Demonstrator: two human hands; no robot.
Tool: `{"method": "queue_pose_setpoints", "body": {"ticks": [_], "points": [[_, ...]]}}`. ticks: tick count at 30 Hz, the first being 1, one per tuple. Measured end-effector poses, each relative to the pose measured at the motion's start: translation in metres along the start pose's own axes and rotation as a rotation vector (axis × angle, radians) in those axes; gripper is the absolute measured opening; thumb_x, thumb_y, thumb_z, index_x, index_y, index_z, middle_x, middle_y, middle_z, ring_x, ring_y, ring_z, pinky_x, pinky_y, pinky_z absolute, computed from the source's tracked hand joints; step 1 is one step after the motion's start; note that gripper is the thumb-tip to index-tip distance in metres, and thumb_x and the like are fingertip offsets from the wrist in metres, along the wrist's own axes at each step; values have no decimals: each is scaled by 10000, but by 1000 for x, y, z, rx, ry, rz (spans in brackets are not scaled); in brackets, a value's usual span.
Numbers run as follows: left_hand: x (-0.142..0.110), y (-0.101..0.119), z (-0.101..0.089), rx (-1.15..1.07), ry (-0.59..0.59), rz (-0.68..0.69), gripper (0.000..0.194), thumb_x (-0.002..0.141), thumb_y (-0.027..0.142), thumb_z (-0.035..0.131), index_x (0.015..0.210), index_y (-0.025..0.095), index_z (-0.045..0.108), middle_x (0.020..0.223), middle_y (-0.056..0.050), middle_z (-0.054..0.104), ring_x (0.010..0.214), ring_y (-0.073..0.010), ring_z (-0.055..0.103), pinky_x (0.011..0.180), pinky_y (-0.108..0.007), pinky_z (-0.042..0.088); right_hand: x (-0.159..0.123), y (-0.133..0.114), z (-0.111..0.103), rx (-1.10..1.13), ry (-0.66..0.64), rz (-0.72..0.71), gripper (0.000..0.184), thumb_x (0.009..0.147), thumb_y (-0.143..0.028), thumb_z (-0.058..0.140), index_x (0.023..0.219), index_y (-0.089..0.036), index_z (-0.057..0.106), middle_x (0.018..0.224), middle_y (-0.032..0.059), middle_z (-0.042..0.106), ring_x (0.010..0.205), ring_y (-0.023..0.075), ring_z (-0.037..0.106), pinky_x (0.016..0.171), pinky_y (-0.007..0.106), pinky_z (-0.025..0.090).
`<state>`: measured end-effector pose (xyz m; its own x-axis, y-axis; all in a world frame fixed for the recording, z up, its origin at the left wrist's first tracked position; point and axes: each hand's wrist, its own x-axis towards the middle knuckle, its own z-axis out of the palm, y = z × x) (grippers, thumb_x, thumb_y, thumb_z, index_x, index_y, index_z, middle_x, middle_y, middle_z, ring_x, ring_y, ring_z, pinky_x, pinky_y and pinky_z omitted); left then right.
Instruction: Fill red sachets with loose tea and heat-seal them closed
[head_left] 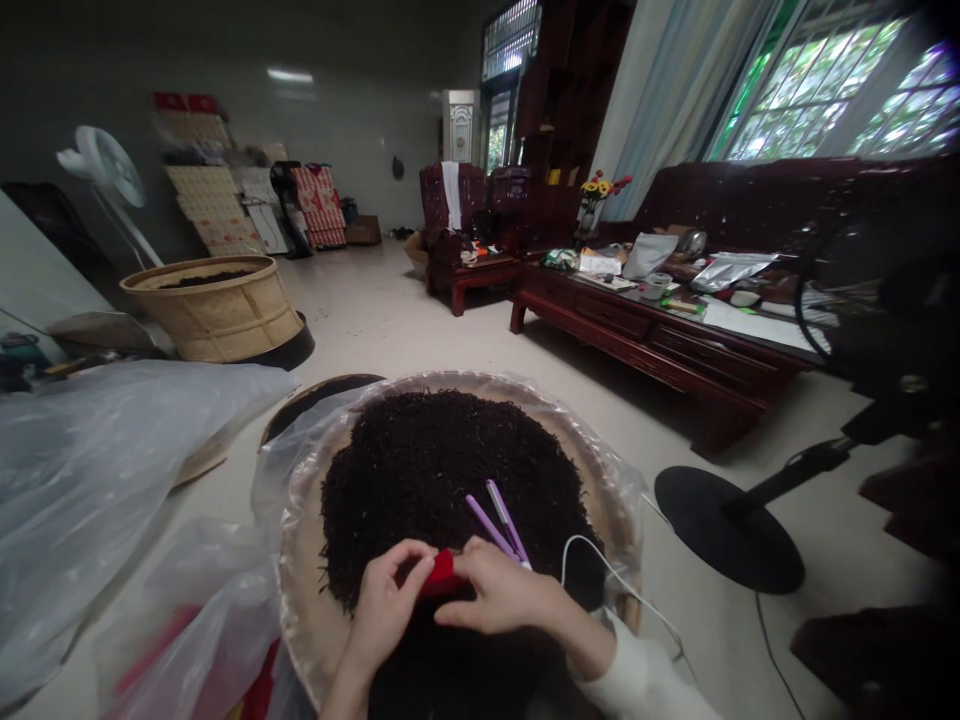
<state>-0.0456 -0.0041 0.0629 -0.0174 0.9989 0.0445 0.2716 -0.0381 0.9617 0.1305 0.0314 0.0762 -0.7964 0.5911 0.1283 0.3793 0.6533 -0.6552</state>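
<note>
The left hand (386,597) and right hand (499,590), fingers partly curled, gripped a small red packet (441,573) between them, above dark shredded material (450,460) in a round, plastic-lined basket (304,590). A purple clamp-like tool (501,520) lay open just beyond; farther off stood a wooden table (637,335).

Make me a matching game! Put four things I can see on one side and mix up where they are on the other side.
Things:
1. Purple tool
2. Small red piece
3. Black fan
4. Yellow and red flowers

Places:
A. In a vase, over by the curtain
B. Held between the fingers of the left hand and right hand
C. Lying on the dark shreds
D. Standing on the floor, at the right

Right pairs: 1-C, 2-B, 3-D, 4-A
</note>
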Motion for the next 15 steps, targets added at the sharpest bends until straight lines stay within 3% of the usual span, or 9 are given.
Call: {"method": "queue_pose_setpoints", "body": {"ticks": [3,6,12,15], "points": [[-1,1,-2,145,-22,100,267,803,422,551,766,198,692,845,-50,707,817,-171,643,756,-240,503,6,1,6,51,-77,3,206,884,-209,535,686,-151,549,592,-41,473,542,81,399,570,204,320],[1,-6,-7,235,29,173,277,831,426,523,794,214,697,874,-48,711,826,-164,654,736,-236,517,10,2,10,82,-58,71,270,927,-199,435,681,-143,532,623,-21,490,567,88,411,577,203,341],[6,-27,-20,454,415,347,396,863,496,436,808,214,709,825,-43,727,784,-172,673,735,-267,527,9,3,12,381,6,51,428,981,-402,299,1005,-125,624,953,67,634,861,161,559,853,292,441],[0,-28,-20,443,436,292,443,902,459,364,733,213,692,697,-11,707,636,-131,658,614,-205,497,9,6,12,615,-46,39,634,945,-602,278,1106,-95,624,1031,103,639,954,191,575,944,335,420]]}}
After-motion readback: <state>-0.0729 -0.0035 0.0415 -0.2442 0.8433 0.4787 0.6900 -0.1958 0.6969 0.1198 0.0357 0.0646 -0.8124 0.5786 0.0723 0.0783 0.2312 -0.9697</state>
